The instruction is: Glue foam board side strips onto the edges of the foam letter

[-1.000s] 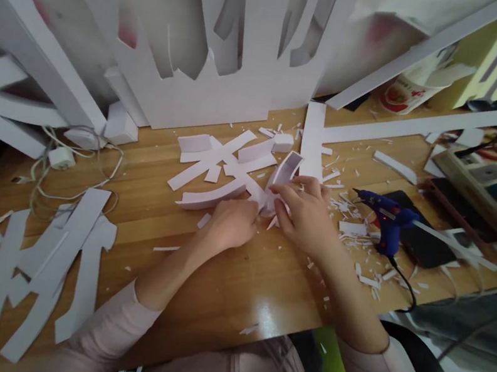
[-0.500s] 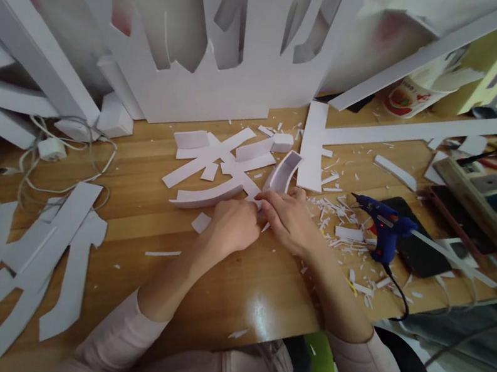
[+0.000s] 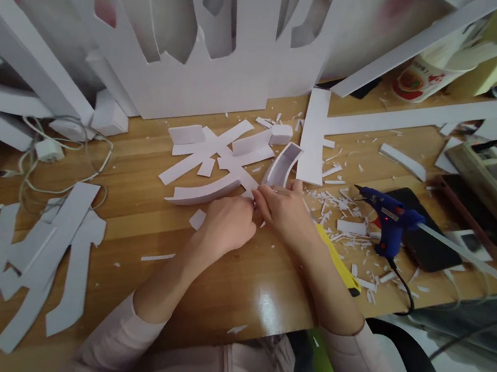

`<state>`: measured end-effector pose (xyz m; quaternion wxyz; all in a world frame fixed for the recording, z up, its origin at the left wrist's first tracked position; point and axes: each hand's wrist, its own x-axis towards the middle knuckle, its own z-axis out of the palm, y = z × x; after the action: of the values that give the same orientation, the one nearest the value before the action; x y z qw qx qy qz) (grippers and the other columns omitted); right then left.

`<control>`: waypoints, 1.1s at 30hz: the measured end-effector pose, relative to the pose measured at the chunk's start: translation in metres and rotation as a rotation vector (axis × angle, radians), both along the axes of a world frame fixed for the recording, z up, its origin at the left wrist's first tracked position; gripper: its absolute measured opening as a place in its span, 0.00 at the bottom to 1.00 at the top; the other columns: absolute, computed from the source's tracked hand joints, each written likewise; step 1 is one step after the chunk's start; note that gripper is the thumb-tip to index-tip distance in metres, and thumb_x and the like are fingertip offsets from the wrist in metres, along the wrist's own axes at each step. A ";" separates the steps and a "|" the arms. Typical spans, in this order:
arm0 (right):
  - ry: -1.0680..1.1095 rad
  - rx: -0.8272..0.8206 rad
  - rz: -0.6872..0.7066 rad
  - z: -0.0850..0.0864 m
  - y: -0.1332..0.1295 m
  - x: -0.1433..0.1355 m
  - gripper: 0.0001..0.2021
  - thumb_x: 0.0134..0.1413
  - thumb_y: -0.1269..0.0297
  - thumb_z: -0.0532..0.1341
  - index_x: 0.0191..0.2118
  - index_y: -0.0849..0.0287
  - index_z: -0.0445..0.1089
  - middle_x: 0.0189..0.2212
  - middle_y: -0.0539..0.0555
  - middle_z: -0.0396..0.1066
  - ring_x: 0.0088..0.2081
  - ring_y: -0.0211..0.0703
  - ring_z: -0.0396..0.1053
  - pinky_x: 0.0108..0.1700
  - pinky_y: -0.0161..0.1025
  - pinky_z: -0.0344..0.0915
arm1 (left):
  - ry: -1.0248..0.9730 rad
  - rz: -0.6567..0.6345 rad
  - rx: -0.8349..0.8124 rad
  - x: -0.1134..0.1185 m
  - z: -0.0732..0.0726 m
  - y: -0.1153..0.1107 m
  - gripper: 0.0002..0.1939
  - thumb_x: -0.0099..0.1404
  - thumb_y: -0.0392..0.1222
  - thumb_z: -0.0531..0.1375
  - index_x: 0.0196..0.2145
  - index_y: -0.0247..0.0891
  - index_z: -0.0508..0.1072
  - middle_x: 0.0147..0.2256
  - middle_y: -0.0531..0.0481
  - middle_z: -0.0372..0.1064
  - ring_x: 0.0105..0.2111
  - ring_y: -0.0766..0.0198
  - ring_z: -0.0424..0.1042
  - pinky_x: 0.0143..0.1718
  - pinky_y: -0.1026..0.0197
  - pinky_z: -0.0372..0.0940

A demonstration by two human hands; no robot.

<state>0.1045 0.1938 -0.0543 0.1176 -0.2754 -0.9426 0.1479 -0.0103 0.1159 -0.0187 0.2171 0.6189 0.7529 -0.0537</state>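
Observation:
A white foam-board cutout [image 3: 249,181] with upright strips along parts of its edges lies flat on the wooden table. At its near end my left hand [image 3: 229,222] is closed, knuckles up, with its fingertips hidden. My right hand [image 3: 285,212] meets it there, fingers bent and pressed over the base of a curved white strip [image 3: 283,165] that stands on edge. Both hands appear to pinch this strip against the cutout; the exact contact is covered by the fingers. A longer curved strip [image 3: 203,194] stands just left of them.
A blue glue gun [image 3: 388,219] rests on the right near a black phone [image 3: 430,242] and scattered foam scraps. A yellow-handled cutter [image 3: 335,261] lies by my right forearm. Flat foam letters [image 3: 45,260] and white cables [image 3: 104,165] are left; large foam boards [image 3: 226,90] stand behind.
Both hands stay at the same spot on the cutout with only small finger shifts. The view has moved slightly, and the yellow cutter now shows beside my right forearm.

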 end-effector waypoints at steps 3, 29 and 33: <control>-0.008 0.006 0.009 -0.001 0.001 0.001 0.19 0.70 0.58 0.45 0.33 0.59 0.66 0.28 0.54 0.71 0.30 0.44 0.64 0.45 0.43 0.46 | 0.003 -0.009 0.003 0.000 -0.003 -0.002 0.15 0.65 0.36 0.49 0.41 0.35 0.75 0.41 0.38 0.78 0.42 0.47 0.77 0.40 0.53 0.70; -0.229 -0.166 -0.226 0.035 -0.003 -0.028 0.12 0.51 0.72 0.55 0.43 0.61 0.68 0.33 0.60 0.76 0.39 0.55 0.72 0.43 0.45 0.54 | -0.079 -0.017 0.087 -0.010 -0.016 -0.003 0.16 0.68 0.44 0.51 0.42 0.36 0.76 0.41 0.39 0.77 0.43 0.50 0.77 0.43 0.55 0.69; -0.250 -0.172 -0.244 0.039 -0.005 -0.029 0.12 0.52 0.72 0.55 0.43 0.61 0.68 0.34 0.59 0.76 0.39 0.54 0.72 0.42 0.45 0.55 | -0.089 -0.067 0.157 -0.018 -0.016 -0.017 0.13 0.65 0.40 0.52 0.43 0.36 0.72 0.41 0.42 0.76 0.42 0.52 0.76 0.41 0.55 0.68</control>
<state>0.0758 0.1885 -0.0158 -0.0075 -0.4127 -0.8935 0.1769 -0.0287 0.0992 -0.0345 0.1994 0.6607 0.7232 0.0258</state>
